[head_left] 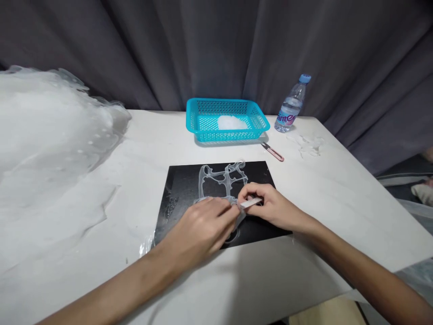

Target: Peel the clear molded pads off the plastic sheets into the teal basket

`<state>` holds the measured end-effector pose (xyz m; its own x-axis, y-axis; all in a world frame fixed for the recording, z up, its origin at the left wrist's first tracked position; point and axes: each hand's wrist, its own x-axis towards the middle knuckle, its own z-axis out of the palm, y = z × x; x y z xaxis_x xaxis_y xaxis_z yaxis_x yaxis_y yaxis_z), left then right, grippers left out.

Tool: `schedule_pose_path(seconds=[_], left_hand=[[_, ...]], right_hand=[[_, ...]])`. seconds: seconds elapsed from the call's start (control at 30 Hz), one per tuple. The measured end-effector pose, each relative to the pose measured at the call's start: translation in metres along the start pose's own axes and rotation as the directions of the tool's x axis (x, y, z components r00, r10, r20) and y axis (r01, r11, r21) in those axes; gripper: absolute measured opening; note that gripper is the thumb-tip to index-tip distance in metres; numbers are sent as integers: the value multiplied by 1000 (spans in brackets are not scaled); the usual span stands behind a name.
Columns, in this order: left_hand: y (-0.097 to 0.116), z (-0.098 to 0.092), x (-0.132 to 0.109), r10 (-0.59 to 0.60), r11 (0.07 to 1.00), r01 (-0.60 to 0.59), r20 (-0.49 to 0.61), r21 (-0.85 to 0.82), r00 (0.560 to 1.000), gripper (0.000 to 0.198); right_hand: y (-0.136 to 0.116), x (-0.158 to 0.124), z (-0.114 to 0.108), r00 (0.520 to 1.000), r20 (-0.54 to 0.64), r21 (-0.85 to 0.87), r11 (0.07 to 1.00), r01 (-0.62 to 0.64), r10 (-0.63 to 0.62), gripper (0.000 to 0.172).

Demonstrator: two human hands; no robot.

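A: Who's pictured, & where?
B: A person, both hands over a black board (181, 185) on a white table (324, 198), ctr.
A: R hand?
B: R hand (267, 203), near the board's right edge: thumb & fingers curled almost closed, w/ a thin white strip (251, 203) pinched btwn them.
A: And L?
B: L hand (209, 223) is knuckles-up just beside it, fingers bent down over the sheer trim (228, 180), fingertips nr the strip's left end. Undersides hidden; can't tell how far open that grip is, or if it has hold of the trim.
A: Trim's exact spot?
B: Spread on the board, looped outlines visible beyond the hands, nearer part partly covered by them.
A: Bkgd?
B: Turquoise basket (223, 136) behind the board, w/ white material (232, 123) inside; capped water bottle (289, 108) standing to its right. Pink-handled snips (274, 153) lie nr the basket's front right corner, thread scraps (311, 146) farther right. White fabric heap (50, 122) at far left, gray curtain (216, 49) at rear.
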<state>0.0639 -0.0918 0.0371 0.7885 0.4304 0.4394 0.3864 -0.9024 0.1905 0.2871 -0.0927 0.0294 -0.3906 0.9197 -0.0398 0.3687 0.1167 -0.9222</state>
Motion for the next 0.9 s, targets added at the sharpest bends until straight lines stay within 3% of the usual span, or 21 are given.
schedule_pose_path(seconds=[0.03,0.1,0.17,0.2,0.27,0.33,0.4,0.5,0.6,0.8,0.9], left_hand=[[2,0,-1,134,984,-129,-31,121,990,23],[7,0,-4,362,908,-339,-52,247,931,24],[12,-1,-7,384,918,-368,-99,146,918,24],[14,-2,-8,300,954,-301,-133,13,945,23],[12,-3,-7,-35,948,-1,-106,-319,994,20],[4,-4,-5,-366,755,326,48,-568,930,16],[-5,-3,-2,-512,542,469,169,-697,842,18],[-17,1,0,-554,383,462,202,-800,808,21],[-25,4,-2,-562,355,442,190,-824,805,19],[-34,4,-5,-473,434,386,159,-814,867,18],[-35,1,-5,-471,465,381,141,-799,871,20]], right_hand=[[2,1,0,1000,-17,-104,995,9,-11,9],[8,6,-1,995,-94,-321,947,0,-32,11],[19,12,-5,981,-189,-469,881,-55,-39,10],[24,14,-8,974,-223,-508,857,-83,-38,10],[31,17,-15,960,-277,-531,840,-111,-48,9],[30,15,-22,931,-351,-486,869,-88,-102,3],[21,8,-26,901,-403,-378,926,-3,-162,6],[4,-3,-23,929,-299,-198,967,162,-217,12],[-4,-8,-12,921,-199,-192,935,298,-335,8],[1,-5,-1,724,-268,-421,753,505,-636,11],[1,-5,-2,669,-247,-502,683,531,-701,12]])
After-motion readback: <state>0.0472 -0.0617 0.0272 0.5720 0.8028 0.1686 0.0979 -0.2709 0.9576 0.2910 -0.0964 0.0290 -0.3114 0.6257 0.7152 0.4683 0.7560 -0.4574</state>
